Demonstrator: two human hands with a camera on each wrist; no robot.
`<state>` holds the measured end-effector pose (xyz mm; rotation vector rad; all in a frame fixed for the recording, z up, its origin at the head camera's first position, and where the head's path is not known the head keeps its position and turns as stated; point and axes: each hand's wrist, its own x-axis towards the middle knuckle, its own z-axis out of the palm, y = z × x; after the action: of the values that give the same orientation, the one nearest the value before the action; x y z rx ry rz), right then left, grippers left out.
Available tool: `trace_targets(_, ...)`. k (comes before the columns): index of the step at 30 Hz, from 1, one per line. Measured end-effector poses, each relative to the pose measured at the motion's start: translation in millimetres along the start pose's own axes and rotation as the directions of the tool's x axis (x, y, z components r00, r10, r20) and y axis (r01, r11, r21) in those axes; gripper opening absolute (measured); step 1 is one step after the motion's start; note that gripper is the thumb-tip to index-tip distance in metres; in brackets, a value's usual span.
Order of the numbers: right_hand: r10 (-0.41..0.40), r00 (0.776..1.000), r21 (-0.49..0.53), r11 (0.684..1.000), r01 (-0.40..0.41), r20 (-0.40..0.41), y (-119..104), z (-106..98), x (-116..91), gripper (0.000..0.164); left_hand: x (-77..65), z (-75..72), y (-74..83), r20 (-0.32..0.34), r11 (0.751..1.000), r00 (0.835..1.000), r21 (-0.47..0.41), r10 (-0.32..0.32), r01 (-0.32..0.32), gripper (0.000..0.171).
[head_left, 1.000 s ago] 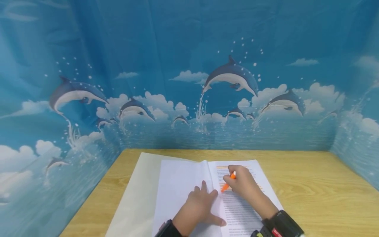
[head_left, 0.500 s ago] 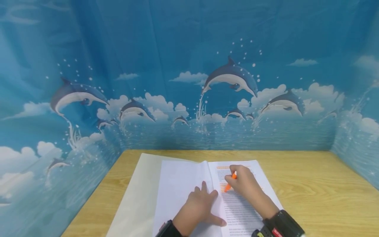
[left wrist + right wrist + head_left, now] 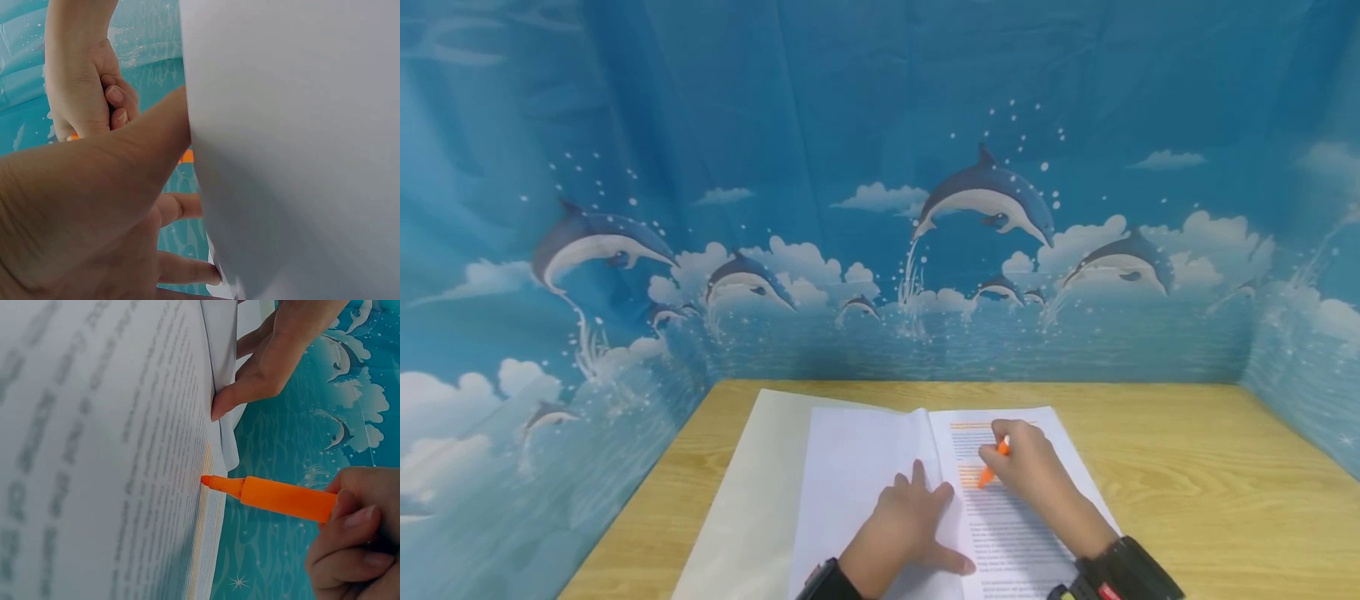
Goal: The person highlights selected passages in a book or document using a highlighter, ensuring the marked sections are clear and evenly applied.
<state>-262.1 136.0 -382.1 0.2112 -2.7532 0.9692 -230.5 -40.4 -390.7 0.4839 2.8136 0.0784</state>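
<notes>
My right hand [image 3: 1026,458] grips an orange highlighter [image 3: 284,497], its tip down at a line of print on the right-hand page [image 3: 1011,533]. Orange marked lines run across the upper part of that page. My left hand [image 3: 902,517] lies with fingers spread on the blank left page [image 3: 850,454], its thumb and a fingertip near the fold. In the right wrist view, the fingers of the right hand [image 3: 353,544] curl round the back of the highlighter. The left wrist view has the left hand [image 3: 106,206] beside the raised white sheet.
A larger pale cover sheet [image 3: 737,492] sticks out under the pages on the left. Everything lies on a wood-grain table [image 3: 1210,475]. Behind and at both sides hangs a blue backdrop [image 3: 850,108] with dolphins. Dark wrist straps [image 3: 1127,571] sit on both arms.
The right hand has slid the highlighter tip to the right along a line of print, from near the fold, leaving orange behind it. The left hand has stayed in place.
</notes>
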Motion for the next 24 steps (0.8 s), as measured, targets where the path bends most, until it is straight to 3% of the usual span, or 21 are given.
trace_targets(9, 0.039, 0.999, 0.015, 0.999, -0.039, 0.017, 8.1, -6.3, -3.4, 0.029, 0.8, 0.2, 0.8, 0.009, 1.000, 1.000, 0.006, -0.010, 0.010, 0.094)
trace_targets(24, 0.087, 0.996, 0.025, 0.996, -0.088, 0.036, 20.8, -19.0, -6.3, 0.016, 0.8, -0.8, 0.8, 0.020, 1.000, 0.999, -0.012, -0.026, 0.027, 0.097)
